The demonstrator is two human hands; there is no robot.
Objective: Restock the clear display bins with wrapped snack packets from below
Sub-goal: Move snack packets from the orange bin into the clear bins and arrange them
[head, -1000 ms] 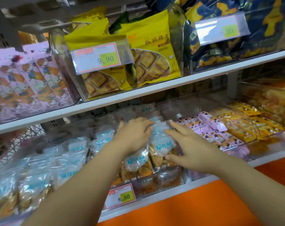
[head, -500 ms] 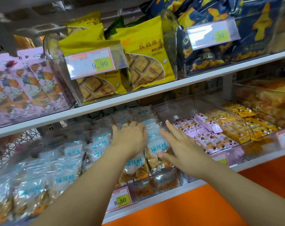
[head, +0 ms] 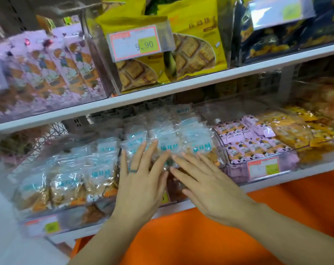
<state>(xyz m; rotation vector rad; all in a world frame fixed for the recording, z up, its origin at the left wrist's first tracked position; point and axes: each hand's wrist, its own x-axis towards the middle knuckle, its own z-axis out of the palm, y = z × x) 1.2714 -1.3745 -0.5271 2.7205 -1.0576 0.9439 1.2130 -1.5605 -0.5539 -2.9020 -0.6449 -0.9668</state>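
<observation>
Hands nearest: two, left hand [head: 141, 180] and right hand [head: 206, 188], both flat, fingers straight and spread, gripping nothing; their fingertips [head: 143, 144] lie over the snack packets [head: 168, 148], clear-wrapped, just ahead and slightly up; neither hand is nearer. Those packets heap the middle display bin [head: 221, 157], its long axis running away from the person; too many and too blurred to count. Farther right, purple packets [head: 244, 142] in the neighbouring bin; on the shelf above, two yellow bags [head: 196, 44] at the front.

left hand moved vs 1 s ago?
Yes. The left hand has drawn back from over the packets toward the clear bin front, its fingers uncurled and now flat.
</observation>
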